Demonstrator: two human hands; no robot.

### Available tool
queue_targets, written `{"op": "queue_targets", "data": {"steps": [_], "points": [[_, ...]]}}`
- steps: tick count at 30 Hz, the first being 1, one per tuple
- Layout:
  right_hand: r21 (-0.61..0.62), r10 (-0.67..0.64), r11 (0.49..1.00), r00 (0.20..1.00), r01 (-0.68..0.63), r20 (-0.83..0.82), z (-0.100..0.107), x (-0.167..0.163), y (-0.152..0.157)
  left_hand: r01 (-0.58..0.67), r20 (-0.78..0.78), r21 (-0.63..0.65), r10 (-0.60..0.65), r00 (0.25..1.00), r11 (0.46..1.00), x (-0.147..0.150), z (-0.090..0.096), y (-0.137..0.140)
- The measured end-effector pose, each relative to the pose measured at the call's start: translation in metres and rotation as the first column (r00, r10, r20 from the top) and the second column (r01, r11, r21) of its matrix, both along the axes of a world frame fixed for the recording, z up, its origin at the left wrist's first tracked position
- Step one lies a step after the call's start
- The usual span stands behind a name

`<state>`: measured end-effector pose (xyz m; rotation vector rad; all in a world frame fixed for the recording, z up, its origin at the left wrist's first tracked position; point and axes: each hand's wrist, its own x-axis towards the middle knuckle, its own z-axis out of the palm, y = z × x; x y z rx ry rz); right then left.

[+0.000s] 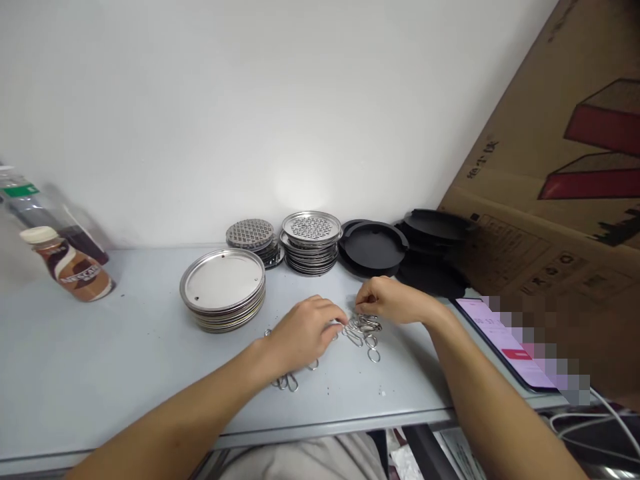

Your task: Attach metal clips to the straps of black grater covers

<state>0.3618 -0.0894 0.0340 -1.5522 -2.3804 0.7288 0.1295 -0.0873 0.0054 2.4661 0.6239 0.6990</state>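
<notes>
slim, shiny loops [370, 326], probably metal, near left hand [309, 331] and right hand [393, 298]

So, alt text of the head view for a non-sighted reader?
A person's left hand and right hand work among metal loops on a grey table. Beyond are stacked metal plates, perforated discs and black trays; bottles stand far left, a phone and cardboard box right.

Around my stack of silver metal plates [223, 281], I see silver wire rings [369, 327] and black round trays [376, 248] to its right, silver perforated discs [313, 228] patterned with dark slots behind-right of it, and a brown-and-cream Nescafé bottle [75, 267] to its left.
</notes>
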Motion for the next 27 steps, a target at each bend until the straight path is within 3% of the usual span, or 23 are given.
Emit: {"op": "queue_targets", "data": {"steps": [2,5,7,10,17,20,22,23,25,26,27], "points": [[-0.002,-0.001,1.000,1.000,0.001,-0.004,-0.001,-0.002,0.001,-0.016,-0.085,-0.063,0.011,0.996,0.998,-0.017,0.013,0.008],[0.023,-0.038,0.999,0.999,0.038,-0.022,-0.001,-0.008,0.000,0.013,-0.333,-0.216,-0.086,0.939,0.976,-0.039,0.029,0.017],[0.053,-0.076,0.996,0.996,0.079,-0.052,-0.001,-0.014,-0.001,0.023,-0.457,-0.273,-0.150,0.876,0.962,-0.046,0.035,0.019],[0.082,-0.098,0.991,0.986,0.110,-0.136,-0.004,-0.025,-0.001,0.016,-0.526,-0.288,-0.173,0.833,0.957,-0.045,0.034,0.017],[0.043,0.009,0.999,0.934,0.007,-0.357,-0.016,-0.057,-0.007,-0.055,-0.454,-0.398,-0.145,0.879,0.916,-0.040,0.026,0.013],[0.041,-0.019,0.998,0.864,0.046,-0.502,-0.018,-0.064,-0.006,-0.089,-0.203,-0.515,-0.021,0.979,0.852,-0.033,0.027,0.012],[0.009,-0.092,0.992,0.761,0.127,-0.642,-0.018,-0.064,-0.003,-0.039,0.069,-0.663,0.113,0.991,0.747,-0.027,0.028,0.011],[-0.015,-0.134,0.985,0.693,0.174,-0.709,-0.017,-0.062,-0.002,0.021,0.188,-0.760,0.189,0.964,0.649,-0.023,0.029,0.011],[-0.041,-0.193,0.962,0.570,0.269,-0.799,-0.015,-0.058,0.001,0.172,0.315,-0.907,0.348,0.883,0.384,-0.017,0.027,0.012],[-0.034,-0.204,0.951,0.540,0.308,-0.816,-0.014,-0.057,0.002,0.233,0.330,-0.936,0.422,0.844,0.265,-0.015,0.024,0.012],[-0.018,-0.207,0.942,0.538,0.335,-0.817,-0.013,-0.056,0.002,0.274,0.328,-0.944,0.484,0.811,0.182,-0.012,0.022,0.013]]}}
